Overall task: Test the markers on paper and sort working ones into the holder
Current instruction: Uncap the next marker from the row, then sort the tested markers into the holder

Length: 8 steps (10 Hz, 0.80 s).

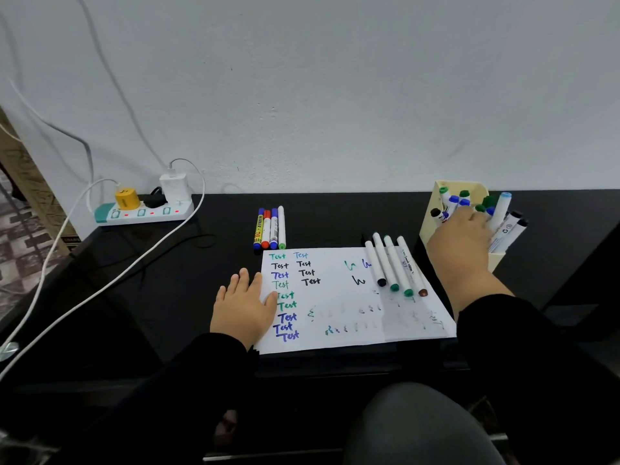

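A white paper [339,310] covered with "Test" scribbles lies on the black desk. My left hand [243,305] rests flat on its left edge, fingers straight. My right hand [461,239] reaches into the cream marker holder [469,186] at the right, among several capped markers [503,209]; its fingertips are hidden, so whether it grips one is unclear. Several white markers [392,263] lie side by side on the paper's upper right. Another row of markers [270,229] lies just beyond the paper's top left corner.
A power strip [144,211] with a yellow plug and a white charger sits at the back left by the wall. White cables [110,280] trail across the desk's left side. A cardboard box [23,176] leans at the far left.
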{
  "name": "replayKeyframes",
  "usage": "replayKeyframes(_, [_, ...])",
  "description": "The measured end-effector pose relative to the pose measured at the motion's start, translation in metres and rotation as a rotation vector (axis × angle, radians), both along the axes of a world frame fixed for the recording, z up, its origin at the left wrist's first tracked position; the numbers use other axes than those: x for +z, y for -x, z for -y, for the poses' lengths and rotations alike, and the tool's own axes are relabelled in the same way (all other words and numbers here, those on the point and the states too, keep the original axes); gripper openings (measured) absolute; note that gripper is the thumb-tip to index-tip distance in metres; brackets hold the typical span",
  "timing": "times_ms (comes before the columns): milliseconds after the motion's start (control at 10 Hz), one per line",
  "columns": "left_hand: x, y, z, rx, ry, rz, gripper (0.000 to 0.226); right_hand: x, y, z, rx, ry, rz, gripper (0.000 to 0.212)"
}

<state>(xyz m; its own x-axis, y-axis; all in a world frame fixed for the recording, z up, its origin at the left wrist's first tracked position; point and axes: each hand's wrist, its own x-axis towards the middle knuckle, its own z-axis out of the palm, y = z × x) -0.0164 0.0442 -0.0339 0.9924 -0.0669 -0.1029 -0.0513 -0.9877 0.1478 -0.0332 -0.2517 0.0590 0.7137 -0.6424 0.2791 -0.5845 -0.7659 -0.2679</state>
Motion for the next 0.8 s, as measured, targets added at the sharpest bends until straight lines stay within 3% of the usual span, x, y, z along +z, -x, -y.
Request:
replayKeyframes(300, [0.001,0.003,0.000,-0.003,0.006,0.011,0.063,0.005,-0.003,-0.028,0.253,0.101,0.001,0.029])
replayKeyframes(800, [0.002,-0.002,0.003,0.032,0.030,0.023,0.064,-0.022,-0.063,-0.103,0.643,0.158,-0.169,0.029])
